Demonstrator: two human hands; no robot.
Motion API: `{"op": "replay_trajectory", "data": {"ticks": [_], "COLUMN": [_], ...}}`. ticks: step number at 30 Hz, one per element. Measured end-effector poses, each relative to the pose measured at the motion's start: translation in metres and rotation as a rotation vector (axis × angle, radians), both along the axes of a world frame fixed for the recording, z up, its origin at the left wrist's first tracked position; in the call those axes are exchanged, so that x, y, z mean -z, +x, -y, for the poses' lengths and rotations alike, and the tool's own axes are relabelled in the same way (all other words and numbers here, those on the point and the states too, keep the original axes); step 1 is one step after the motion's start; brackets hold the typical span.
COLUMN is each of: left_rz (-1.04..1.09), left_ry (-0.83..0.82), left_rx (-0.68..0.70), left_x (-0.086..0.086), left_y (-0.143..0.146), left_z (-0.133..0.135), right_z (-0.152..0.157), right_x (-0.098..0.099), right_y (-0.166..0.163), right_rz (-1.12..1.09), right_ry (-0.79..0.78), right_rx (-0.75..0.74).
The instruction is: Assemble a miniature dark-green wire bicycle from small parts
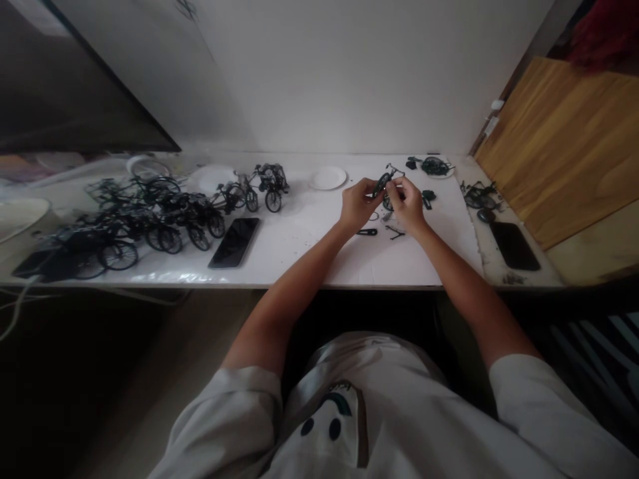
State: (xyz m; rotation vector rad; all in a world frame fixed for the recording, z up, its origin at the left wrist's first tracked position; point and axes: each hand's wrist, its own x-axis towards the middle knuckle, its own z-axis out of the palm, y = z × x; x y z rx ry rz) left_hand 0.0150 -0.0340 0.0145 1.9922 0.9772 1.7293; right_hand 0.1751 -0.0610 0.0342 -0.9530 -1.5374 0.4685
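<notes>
Between my two hands, just above the white tabletop, is a small dark model bicycle (382, 183) with a wheel and handlebar showing. My left hand (355, 205) is closed on its left side, fingertips at the wheel. The fingers of my right hand (408, 205) pinch it from the right, below the handlebar; the exact grip is hidden. Under my hands lie a dark flat tool or part (367, 232) and a small forked bicycle part (395, 232). More dark parts (428, 197) are just right of my right hand.
Several finished-looking model bicycles (170, 216) crowd the left side, beside a phone (234, 243). An unloaded white plate (327, 177) stands at the back; another plate (444, 174) bears dark parts. Loose bicycle frames (480, 195) and a black phone-like object (515, 246) lie right, near a wooden board (564, 146).
</notes>
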Motion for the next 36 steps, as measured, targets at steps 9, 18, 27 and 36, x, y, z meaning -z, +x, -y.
{"op": "replay_trajectory", "data": {"ticks": [9, 18, 27, 36], "left_rz": [-0.023, -0.042, -0.054, -0.064], "left_ry": [-0.001, 0.022, 0.001, 0.013], "left_rx": [0.008, 0.007, 0.01, 0.008], "left_x": [0.0021, 0.0041, 0.001, 0.0014], "left_y": [0.0004, -0.001, -0.0015, -0.0022], "left_z": [-0.0037, -0.0063, -0.0037, -0.0034], "right_z": [-0.0002, 0.0, -0.0015, -0.0014], "right_x": [-0.0016, -0.0027, -0.0013, -0.0011], "right_y": [0.0009, 0.0009, 0.0016, 0.002], "right_rz": [0.027, 0.036, 0.055, 0.078], "right_ry": [-0.028, -0.044, -0.045, -0.039], "right_rx": [-0.018, -0.037, -0.026, -0.014]}}
